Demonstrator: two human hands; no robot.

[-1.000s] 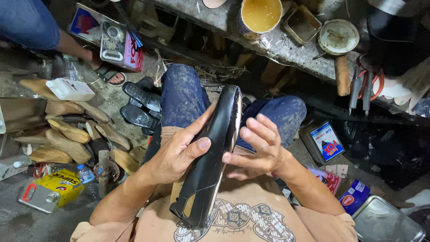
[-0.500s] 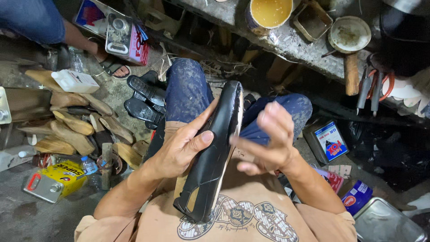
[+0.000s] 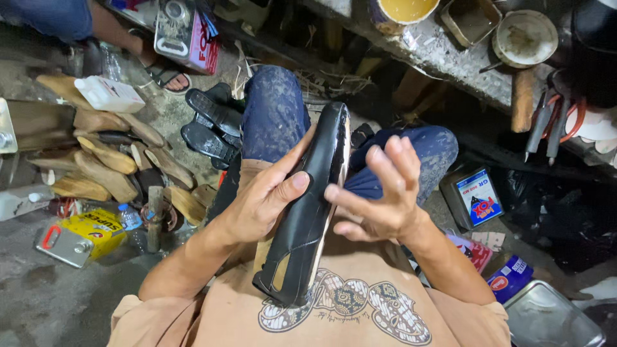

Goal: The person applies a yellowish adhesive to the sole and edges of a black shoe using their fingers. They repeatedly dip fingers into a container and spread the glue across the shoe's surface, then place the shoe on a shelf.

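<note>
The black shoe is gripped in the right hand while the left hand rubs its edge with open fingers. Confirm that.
The hands are swapped. In the head view, the left hand grips the black shoe, and the right hand touches its edge with open fingers.

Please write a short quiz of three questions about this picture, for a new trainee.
1. True or false: the left hand grips the black shoe.
2. The fingers of the right hand are: A) spread open beside the shoe, B) closed round a hammer, C) resting flat on the floor.
3. What lies in a heap on the floor to the person's left?

Key: 1 true. 2 A. 3 Wooden shoe lasts.
</note>
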